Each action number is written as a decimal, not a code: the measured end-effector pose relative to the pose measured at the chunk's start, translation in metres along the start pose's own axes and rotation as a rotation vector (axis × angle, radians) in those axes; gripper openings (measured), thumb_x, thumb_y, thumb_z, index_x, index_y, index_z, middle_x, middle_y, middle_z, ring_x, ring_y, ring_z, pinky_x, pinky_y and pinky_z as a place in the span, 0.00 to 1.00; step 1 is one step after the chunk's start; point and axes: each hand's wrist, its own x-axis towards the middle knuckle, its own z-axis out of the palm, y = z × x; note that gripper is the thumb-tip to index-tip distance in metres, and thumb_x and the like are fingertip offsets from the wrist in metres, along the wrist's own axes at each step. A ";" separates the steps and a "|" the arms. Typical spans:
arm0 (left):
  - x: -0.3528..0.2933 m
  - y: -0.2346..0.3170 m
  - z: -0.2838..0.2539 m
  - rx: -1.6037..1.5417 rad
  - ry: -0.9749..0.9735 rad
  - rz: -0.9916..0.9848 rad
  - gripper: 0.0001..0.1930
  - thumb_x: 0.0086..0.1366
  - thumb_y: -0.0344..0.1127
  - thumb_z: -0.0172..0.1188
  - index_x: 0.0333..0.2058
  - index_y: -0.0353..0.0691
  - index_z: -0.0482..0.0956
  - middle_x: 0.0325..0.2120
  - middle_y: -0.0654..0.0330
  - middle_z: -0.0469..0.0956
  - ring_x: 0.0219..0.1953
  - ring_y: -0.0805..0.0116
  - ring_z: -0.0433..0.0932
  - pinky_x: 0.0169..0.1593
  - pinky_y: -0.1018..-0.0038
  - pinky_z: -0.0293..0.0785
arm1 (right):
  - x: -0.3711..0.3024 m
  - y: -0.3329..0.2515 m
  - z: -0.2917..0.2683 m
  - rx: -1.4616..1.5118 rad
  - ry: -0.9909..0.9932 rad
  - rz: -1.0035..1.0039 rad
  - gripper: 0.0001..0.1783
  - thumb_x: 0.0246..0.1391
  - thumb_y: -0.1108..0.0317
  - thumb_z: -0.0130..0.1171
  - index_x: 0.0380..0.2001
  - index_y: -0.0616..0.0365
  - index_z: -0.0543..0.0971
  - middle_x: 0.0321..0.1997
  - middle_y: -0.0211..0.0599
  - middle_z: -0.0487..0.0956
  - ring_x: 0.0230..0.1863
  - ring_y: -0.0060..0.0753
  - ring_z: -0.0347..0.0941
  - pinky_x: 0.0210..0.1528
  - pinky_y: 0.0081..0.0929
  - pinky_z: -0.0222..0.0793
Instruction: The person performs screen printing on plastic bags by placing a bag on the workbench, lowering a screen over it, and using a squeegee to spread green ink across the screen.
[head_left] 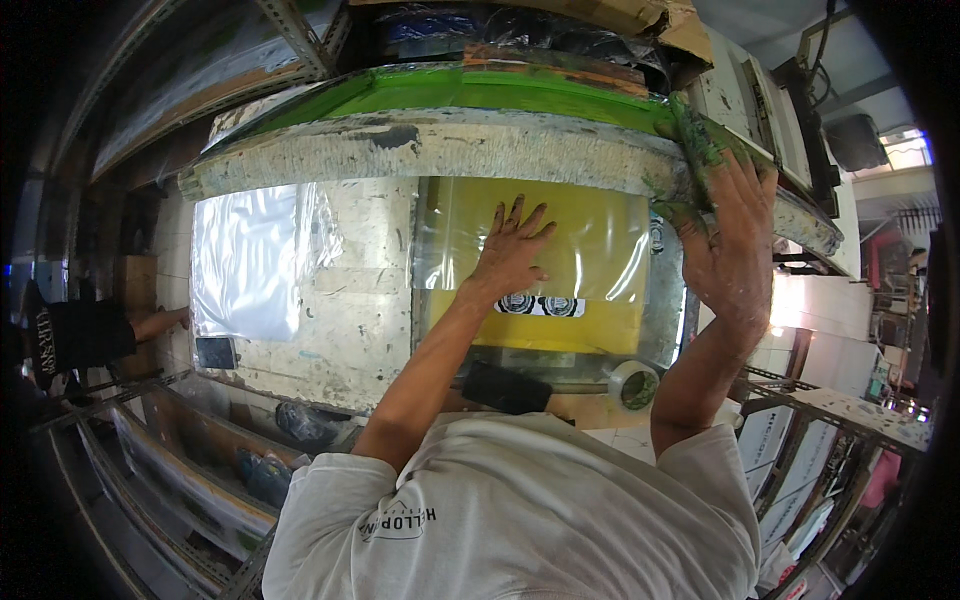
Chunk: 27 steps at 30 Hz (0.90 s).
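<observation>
My left hand [512, 255] lies with spread fingers on a clear plastic bag [590, 240]. That bag rests on a yellow board [540, 335] on the worktable. Below the bag's near edge, a white strip with round black prints [540, 305] shows on the board. At the right, my right hand [730, 240] is closed round the corner of a raised screen-printing frame [500, 140], whose near side is pale and ink-stained. Bright green ink [400, 92] covers the inside of the frame. Green stains mark the corner beside my right fingers.
A stack of clear plastic bags [250, 260] lies on the table's left part. Near my body are a roll of tape [633, 385] and a dark flat block [506, 388]. Metal shelving [150, 470] stands at the lower left. Another person [80, 335] is at the far left.
</observation>
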 end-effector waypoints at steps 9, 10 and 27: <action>-0.012 0.011 0.006 0.100 0.077 -0.200 0.52 0.39 0.48 0.75 0.65 0.47 0.62 0.71 0.54 0.44 0.72 0.42 0.36 0.71 0.44 0.33 | 0.001 -0.003 0.000 0.025 0.016 0.007 0.30 0.42 0.70 0.62 0.53 0.63 0.72 0.53 0.53 0.74 0.56 0.59 0.67 0.61 0.60 0.51; -0.012 0.015 0.007 0.118 0.091 -0.219 0.52 0.39 0.48 0.75 0.65 0.47 0.62 0.71 0.54 0.44 0.72 0.41 0.35 0.71 0.44 0.33 | 0.001 -0.002 0.000 0.028 0.010 0.005 0.30 0.42 0.70 0.62 0.53 0.63 0.72 0.53 0.54 0.74 0.55 0.60 0.67 0.61 0.60 0.51; -0.089 -0.024 -0.003 0.252 0.414 -0.283 0.24 0.56 0.50 0.64 0.48 0.44 0.79 0.44 0.57 0.73 0.46 0.53 0.72 0.48 0.54 0.63 | -0.003 -0.004 0.001 0.014 0.029 0.032 0.30 0.39 0.74 0.62 0.51 0.65 0.73 0.53 0.56 0.74 0.56 0.61 0.67 0.61 0.60 0.50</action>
